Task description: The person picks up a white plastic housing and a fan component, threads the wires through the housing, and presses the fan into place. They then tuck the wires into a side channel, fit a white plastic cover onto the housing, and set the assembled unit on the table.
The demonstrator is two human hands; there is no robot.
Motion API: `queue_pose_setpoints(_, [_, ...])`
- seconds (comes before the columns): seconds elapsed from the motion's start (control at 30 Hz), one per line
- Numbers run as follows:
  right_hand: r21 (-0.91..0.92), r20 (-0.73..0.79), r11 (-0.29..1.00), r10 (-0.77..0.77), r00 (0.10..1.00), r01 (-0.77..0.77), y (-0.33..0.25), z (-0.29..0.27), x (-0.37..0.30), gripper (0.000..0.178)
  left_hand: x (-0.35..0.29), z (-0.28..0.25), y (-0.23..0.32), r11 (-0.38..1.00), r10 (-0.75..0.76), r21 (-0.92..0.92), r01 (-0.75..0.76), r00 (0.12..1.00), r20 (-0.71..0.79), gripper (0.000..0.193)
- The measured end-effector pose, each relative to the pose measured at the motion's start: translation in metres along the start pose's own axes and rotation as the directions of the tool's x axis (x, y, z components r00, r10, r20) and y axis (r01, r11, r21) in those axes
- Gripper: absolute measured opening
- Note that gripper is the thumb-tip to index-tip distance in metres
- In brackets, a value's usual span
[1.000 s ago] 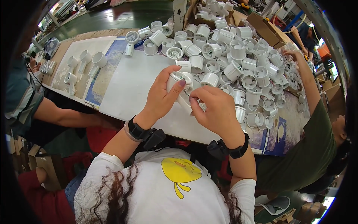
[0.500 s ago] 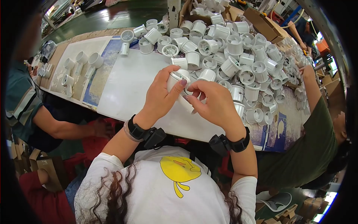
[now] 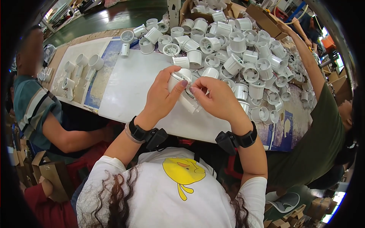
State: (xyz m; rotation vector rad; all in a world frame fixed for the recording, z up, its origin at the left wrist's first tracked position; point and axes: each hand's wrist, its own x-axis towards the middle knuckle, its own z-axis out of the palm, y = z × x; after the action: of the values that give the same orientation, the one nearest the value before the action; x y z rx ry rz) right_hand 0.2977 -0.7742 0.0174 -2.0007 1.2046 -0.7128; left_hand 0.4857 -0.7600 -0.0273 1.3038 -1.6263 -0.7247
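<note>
Above the white table top, my left hand is wrapped round a white plastic handheld-fan housing, a round cup with a short handle pointing down toward me. My left thumb lies on the cup's rim. Against the housing's near right side, my right hand has thumb and forefinger pinched together. Thin dark wires show by those fingertips; whether the pinch holds a wire is too small to tell. Beyond my hands, a large heap of similar white fan cups covers the table, several with blades and wires showing.
Several cups with handles stand on the left part of the table, and a grilled fan head lies at the back. A person in a striped shirt sits at left. At right another person's arm reaches over the heap toward a cardboard box.
My right fingertips have drawn closer together at the housing, and the handle has turned slightly. The person at right has stretched an arm farther back; the person at left has shifted into fuller view.
</note>
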Motion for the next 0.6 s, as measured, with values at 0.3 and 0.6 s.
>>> queue_pose_setpoints(0.3, [-0.057, 0.056, 0.998, -0.022, 0.998, 0.025, -0.002, 0.001, 0.0, 0.018, -0.002, 0.003, 0.002, 0.998, 0.059, 0.017, -0.059, 0.998, -0.013, 0.044])
queue_pose_setpoints(0.6, [0.287, 0.268, 0.952, 0.025, 0.963, -0.104, 0.015, -0.009, -0.003, 0.016, 0.002, 0.006, 0.002, 0.94, -0.16, -0.271, 0.209, 0.969, 0.191, 0.041])
